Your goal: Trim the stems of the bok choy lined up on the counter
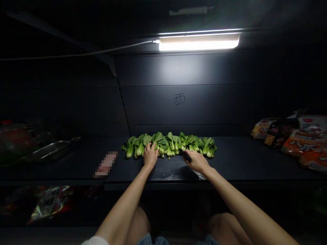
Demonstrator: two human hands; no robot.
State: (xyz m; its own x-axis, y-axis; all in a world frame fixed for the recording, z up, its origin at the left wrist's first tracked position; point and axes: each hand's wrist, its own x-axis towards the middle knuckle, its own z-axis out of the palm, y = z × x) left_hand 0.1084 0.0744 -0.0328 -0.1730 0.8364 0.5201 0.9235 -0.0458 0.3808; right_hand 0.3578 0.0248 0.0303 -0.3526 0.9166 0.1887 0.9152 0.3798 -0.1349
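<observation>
A row of several green bok choy heads (pixel 176 143) lies along the back of a dark shelf (pixel 230 166). My left hand (pixel 150 156) rests on the heads at the left of the row, fingers spread over the leaves and stalks. My right hand (pixel 197 161) is closed around a dark handle (pixel 185 155) that points toward the middle of the row; I cannot make out what tool it is. A clear plastic bit shows under my right wrist.
A metal tray (pixel 49 150) sits at the left of the shelf, with a pinkish flat item (pixel 106 164) near it. Colourful snack packets (pixel 301 139) are piled at the right. More packets (pixel 48 202) lie on the lower left shelf. A strip light (pixel 199 42) glows overhead.
</observation>
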